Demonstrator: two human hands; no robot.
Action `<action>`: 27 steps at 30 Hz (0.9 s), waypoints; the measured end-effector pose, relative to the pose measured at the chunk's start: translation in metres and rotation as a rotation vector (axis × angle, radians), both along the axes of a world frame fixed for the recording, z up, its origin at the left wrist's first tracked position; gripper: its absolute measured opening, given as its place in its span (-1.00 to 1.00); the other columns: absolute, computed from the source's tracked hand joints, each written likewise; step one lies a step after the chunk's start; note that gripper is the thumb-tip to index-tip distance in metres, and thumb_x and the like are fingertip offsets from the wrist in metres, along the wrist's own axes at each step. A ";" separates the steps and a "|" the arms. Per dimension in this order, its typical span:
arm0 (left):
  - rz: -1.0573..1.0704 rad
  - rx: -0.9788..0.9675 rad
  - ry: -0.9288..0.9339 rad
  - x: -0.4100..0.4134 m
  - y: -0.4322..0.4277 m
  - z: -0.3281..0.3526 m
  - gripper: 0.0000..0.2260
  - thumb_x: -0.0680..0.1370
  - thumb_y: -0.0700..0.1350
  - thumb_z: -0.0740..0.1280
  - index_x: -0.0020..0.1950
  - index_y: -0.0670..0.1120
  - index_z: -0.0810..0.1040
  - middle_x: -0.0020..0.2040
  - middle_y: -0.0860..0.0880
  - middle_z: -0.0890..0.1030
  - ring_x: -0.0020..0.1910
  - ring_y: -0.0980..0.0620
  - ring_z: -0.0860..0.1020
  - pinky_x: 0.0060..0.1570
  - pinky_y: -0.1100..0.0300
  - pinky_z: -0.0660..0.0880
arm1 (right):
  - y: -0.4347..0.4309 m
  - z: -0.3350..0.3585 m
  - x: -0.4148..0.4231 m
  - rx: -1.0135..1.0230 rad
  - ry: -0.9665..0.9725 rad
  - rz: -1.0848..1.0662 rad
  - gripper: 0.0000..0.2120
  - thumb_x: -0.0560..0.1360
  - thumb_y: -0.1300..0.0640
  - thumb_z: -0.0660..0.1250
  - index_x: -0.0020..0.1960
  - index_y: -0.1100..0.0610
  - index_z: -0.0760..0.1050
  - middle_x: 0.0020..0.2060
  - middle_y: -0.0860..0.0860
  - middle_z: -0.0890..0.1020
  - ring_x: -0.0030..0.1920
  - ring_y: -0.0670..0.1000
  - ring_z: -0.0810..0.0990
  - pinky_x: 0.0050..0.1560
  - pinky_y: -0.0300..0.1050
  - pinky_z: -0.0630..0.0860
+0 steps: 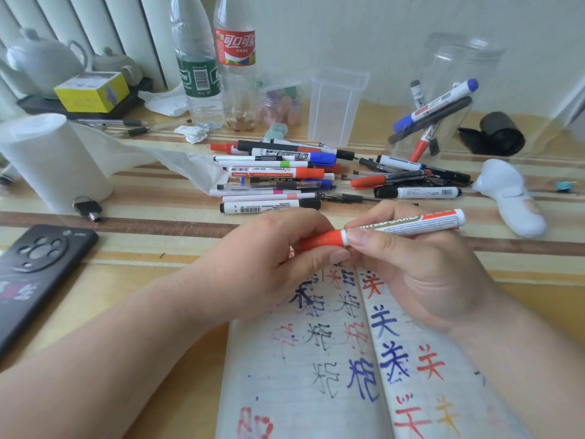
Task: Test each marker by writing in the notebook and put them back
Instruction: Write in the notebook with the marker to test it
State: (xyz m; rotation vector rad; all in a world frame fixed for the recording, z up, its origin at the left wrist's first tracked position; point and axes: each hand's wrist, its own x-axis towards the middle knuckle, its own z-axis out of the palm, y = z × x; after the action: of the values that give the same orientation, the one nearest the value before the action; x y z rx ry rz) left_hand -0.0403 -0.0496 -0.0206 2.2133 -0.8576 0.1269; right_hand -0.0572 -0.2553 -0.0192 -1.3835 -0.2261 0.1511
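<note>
1. By the left edge of the table (196,280) lies a black phone (34,280), which has no part in the job.
2. Mid-table, behind the hands, a loose pile of markers (278,175) lies flat, with red, blue and black caps mixed together.
3. The left hand (285,245) has its fingers and thumb curled round the red cap (323,240) of the marker in play.
4. The notebook (300,391) lies open at the near edge. Both pages carry red, blue and black characters.
5. The red marker (402,224) is held level in the air just above the notebook's far edge, cap end to the left.
6. The right hand (421,267) grips its white barrel, thumb at the cap joint and fingers wrapped beneath.
7. Toward the far right corner, a clear jar (459,58) holds a few markers. It is probably where tested ones go.
8. The cap sits against the barrel, and I cannot tell whether it is coming off or going on. If off, the next move calls for a straight pull apart, then the tip goes down onto a free patch of page. If on, it calls for a firm push until the cap seats, then a carry to the jar.
</note>
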 end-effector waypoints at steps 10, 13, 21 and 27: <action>-0.085 0.036 0.015 -0.001 0.000 0.009 -0.75 0.67 0.11 0.15 -0.18 0.11 0.41 -0.37 0.19 0.41 -0.34 0.19 0.44 -0.33 0.42 0.27 | 0.001 0.005 0.002 0.062 0.055 0.018 -0.77 0.34 0.13 0.49 -0.15 0.29 0.60 -0.13 0.53 0.56 -0.10 0.33 0.57 0.02 0.19 0.60; -0.079 0.071 0.010 0.001 0.002 0.009 -0.68 0.67 0.13 0.13 -0.18 0.01 0.43 -0.39 0.15 0.39 -0.36 0.12 0.42 -0.35 0.36 0.28 | 0.000 0.002 0.003 0.106 0.072 0.047 -0.76 0.35 0.14 0.53 -0.13 0.30 0.60 -0.16 0.42 0.60 -0.03 0.36 0.54 0.22 0.47 0.44; -0.162 0.023 0.085 -0.003 0.001 0.018 -0.71 0.69 0.11 0.14 -0.24 0.22 0.34 -0.38 0.22 0.43 -0.39 0.18 0.43 -0.35 0.42 0.25 | -0.006 0.007 0.004 0.057 -0.036 0.102 -0.66 0.36 0.04 0.58 -0.08 0.29 0.61 -0.11 0.49 0.59 -0.06 0.37 0.58 0.03 0.18 0.54; -0.090 0.125 -0.078 0.002 0.005 0.015 -0.63 0.67 0.18 0.08 -0.16 -0.03 0.44 -0.38 0.16 0.38 -0.38 0.14 0.40 -0.36 0.32 0.27 | 0.006 0.013 0.000 0.176 0.100 0.012 -0.85 0.31 0.25 0.49 -0.22 0.32 0.57 -0.29 0.27 0.63 -0.18 0.26 0.59 0.08 0.35 0.52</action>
State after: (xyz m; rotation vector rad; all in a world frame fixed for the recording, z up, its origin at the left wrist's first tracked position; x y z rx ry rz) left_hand -0.0380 -0.0442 -0.0061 2.2930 -1.0320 0.1200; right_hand -0.0573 -0.2488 -0.0064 -1.1969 -0.1606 0.2053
